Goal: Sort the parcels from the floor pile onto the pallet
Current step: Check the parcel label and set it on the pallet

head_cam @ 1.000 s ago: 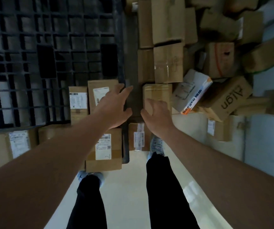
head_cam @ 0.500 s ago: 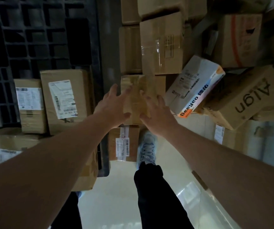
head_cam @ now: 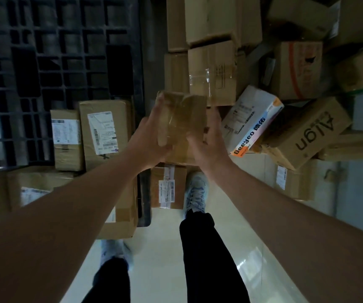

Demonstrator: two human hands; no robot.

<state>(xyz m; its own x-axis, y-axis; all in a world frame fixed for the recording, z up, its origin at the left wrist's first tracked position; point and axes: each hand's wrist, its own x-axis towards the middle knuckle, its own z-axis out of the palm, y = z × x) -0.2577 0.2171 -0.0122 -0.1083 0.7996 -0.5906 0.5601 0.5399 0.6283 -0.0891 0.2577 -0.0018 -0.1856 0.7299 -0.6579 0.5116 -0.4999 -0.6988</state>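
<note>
Left hand [head_cam: 148, 138] and right hand [head_cam: 206, 145] grip a taped brown parcel [head_cam: 183, 119] between them, fingers curled on its sides

Far pallet grid [head_cam: 44, 51] seemingly unobstructed

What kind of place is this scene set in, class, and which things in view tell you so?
Probably a parcel sorting or warehouse area. A black plastic pallet holds labelled boxes, a loose pile of cardboard parcels covers the floor, and both hands grip a taped parcel.
</note>
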